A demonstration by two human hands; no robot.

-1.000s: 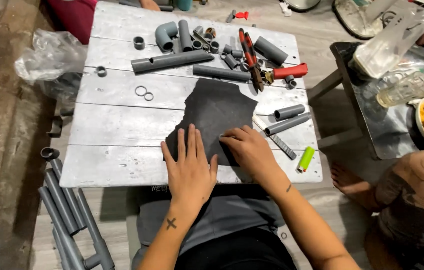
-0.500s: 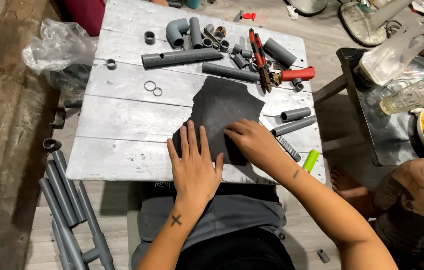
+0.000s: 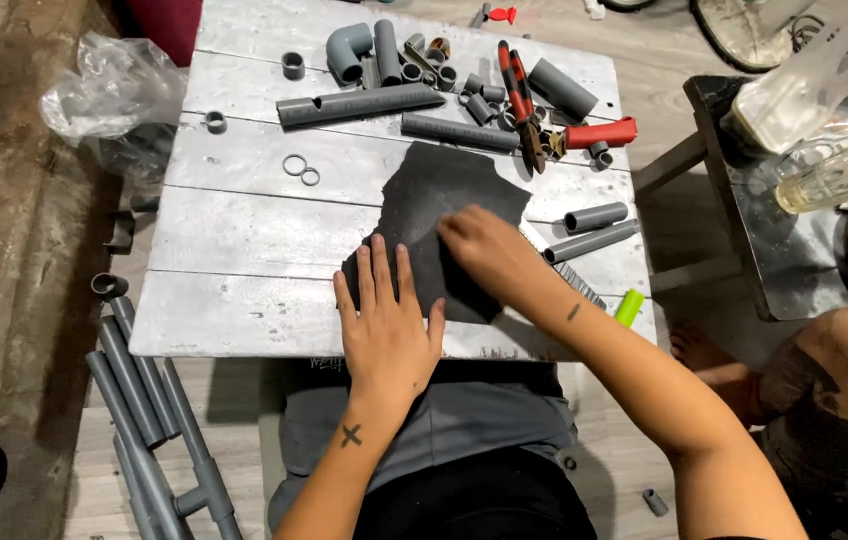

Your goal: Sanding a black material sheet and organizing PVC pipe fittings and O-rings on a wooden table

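1. The left hand (image 3: 387,325) lies flat, fingers spread, palm down on the near edge of the black sheet (image 3: 444,215); it grips nothing.
2. The right hand (image 3: 484,255) rests on the sheet's middle, fingers pressed down and blurred; it looks flat rather than closed on anything.
3. The sheet lies flat on the white table (image 3: 244,250), under both hands, reaching from the near edge toward the table's middle.
4. Just right of the sheet lie two short grey pipes (image 3: 594,228) and a green marker (image 3: 628,306).
5. Beyond the sheet lie long grey pipes (image 3: 359,103), fittings and a red-handled cutter (image 3: 584,136).
6. Left of the sheet sit two small rings (image 3: 301,170).
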